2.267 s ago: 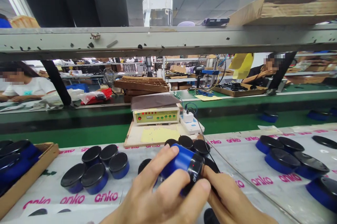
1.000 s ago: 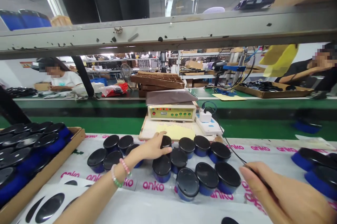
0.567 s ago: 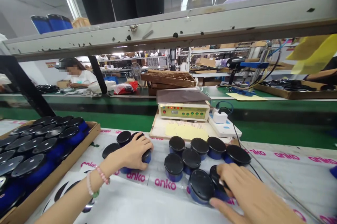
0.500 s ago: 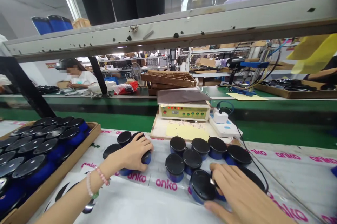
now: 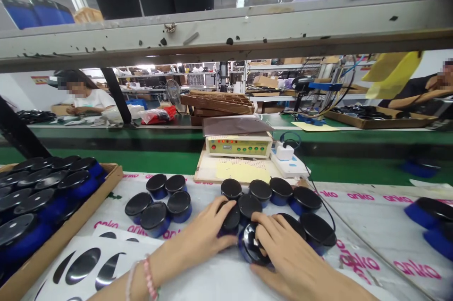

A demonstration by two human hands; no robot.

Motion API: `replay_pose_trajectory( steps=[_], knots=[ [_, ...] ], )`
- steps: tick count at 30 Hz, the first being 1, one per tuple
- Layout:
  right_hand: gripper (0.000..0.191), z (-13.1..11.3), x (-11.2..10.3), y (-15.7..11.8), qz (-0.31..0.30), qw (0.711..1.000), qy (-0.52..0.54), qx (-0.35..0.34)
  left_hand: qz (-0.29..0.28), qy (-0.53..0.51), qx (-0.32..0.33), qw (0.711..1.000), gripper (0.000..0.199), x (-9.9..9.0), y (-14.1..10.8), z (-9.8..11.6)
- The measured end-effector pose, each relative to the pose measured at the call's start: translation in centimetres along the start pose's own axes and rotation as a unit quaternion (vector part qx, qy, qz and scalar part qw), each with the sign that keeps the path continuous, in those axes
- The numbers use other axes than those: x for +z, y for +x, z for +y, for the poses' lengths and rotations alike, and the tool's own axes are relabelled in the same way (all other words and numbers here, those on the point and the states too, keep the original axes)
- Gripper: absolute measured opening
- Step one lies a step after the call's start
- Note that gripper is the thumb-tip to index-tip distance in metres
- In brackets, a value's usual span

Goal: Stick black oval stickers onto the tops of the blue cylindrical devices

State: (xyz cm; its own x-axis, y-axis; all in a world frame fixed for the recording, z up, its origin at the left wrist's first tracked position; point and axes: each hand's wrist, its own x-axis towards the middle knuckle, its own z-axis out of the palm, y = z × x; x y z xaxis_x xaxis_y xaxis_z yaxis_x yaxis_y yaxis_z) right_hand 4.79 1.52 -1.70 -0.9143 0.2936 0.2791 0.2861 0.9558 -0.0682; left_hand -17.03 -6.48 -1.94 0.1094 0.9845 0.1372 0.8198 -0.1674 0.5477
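Note:
Several round blue pieces with black tops stand on the white printed sheet. My left hand has its fingers and thumb around a black-topped piece in the middle group. Close on its right, my right hand grips the near piece, whose top shines. More pieces, such as this one, stand behind and to the right of my right hand. To the left of my left hand is a separate cluster, its nearest piece upright.
A cardboard tray of similar pieces lies at the left. Black oval stickers lie near it. Behind are a control box, a power strip and a cable. A shelf edge crosses above. Two people sit beyond.
My left hand has moved right, from the left cluster to the middle group. My right hand has shifted slightly left. The view has turned right, showing more blue pieces at the right edge.

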Motion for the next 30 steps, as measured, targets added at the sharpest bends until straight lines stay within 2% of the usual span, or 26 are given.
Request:
replay_pose_trajectory(
  steps=[3, 7, 9, 11, 13, 15, 17, 21, 26, 30],
  knots=[
    [0.018, -0.5, -1.4, -0.1, -0.062, 0.994, 0.072, 0.055, 0.011, -0.036, -0.004, 0.999, 0.060, 1.0, -0.2, 0.3],
    [0.015, -0.5, -2.5, 0.1, -0.109, 0.987, 0.096, 0.071, -0.038, -0.069, 0.016, 0.997, 0.067, -0.4, -0.8, 0.9],
    [0.014, 0.1, -3.0, 0.9, -0.098, 0.986, 0.108, 0.081, -0.020, -0.063, 0.030, 0.997, 0.057, -1.5, -0.2, 0.8],
    [0.010, 1.0, -3.2, 2.3, -0.070, 0.989, 0.104, 0.079, 0.033, -0.048, 0.035, 0.998, 0.044, -2.0, 1.1, 0.1],
    [0.008, 2.0, -3.1, 4.0, -0.050, 0.993, 0.090, 0.061, 0.073, -0.034, 0.025, 0.996, 0.052, -1.7, 2.9, -1.1],
    [0.019, 2.8, -2.5, 5.6, -0.056, 0.993, 0.096, 0.048, 0.071, -0.035, 0.018, 0.997, 0.067, -0.7, 4.5, -2.5],
    [0.027, 3.4, -1.9, 6.5, -0.063, 0.991, 0.109, 0.038, 0.072, -0.042, 0.017, 0.996, 0.070, 0.7, 5.5, -3.5],
    [0.028, 4.0, -1.2, 6.5, -0.053, 0.988, 0.138, 0.039, 0.103, -0.053, 0.023, 0.993, 0.061, 2.4, 5.6, -4.4],
    [0.017, 4.2, -2.2, 5.2, -0.037, 0.981, 0.175, 0.069, 0.123, -0.063, 0.022, 0.990, 0.059, 2.5, 5.3, -4.4],
    [0.023, 3.9, -2.7, 4.8, -0.050, 0.980, 0.181, 0.065, 0.152, -0.072, 0.005, 0.986, 0.056, 2.5, 5.4, -4.4]
  ],
)
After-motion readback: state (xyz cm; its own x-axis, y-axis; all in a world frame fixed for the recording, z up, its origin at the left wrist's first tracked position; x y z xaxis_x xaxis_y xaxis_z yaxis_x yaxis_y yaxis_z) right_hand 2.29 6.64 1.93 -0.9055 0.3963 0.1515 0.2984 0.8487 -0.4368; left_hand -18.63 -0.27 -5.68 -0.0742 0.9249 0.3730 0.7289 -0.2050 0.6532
